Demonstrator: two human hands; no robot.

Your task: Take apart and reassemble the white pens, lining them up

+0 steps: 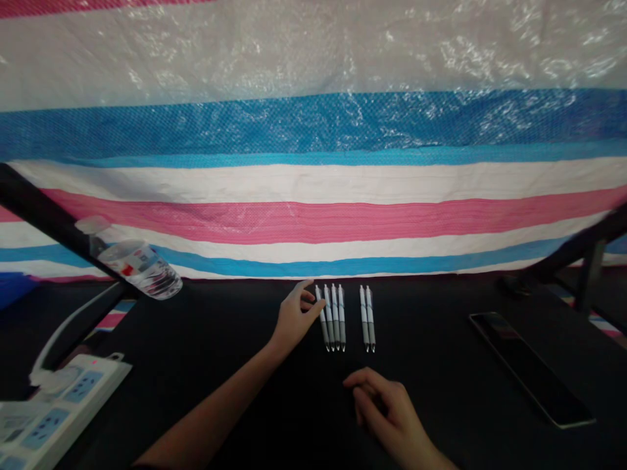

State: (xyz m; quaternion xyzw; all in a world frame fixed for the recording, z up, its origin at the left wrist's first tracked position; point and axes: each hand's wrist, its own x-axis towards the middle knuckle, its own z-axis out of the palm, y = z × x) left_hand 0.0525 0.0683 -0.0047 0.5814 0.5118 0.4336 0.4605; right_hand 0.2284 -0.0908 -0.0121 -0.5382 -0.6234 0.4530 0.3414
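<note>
Several white pens with grey grips lie on the black table. Most form a left row (336, 320), and two more lie together as a right pair (367, 320). My left hand (294, 316) is at the row's left end, its thumb over the upper part of the leftmost pen (323, 326) and its other fingers bent beside it. That pen slants slightly against its neighbours. Nearer to me, below the pens, my right hand (386, 408) rests loosely curled, fingers apart, with nothing visible in it.
A dark phone (531, 369) lies on the right. At the left are a white power strip (73, 405) with a plugged-in cable and a tilted clear water bottle (142, 267) by a black bar (53, 215). A striped plastic sheet (313, 222) hangs behind the table.
</note>
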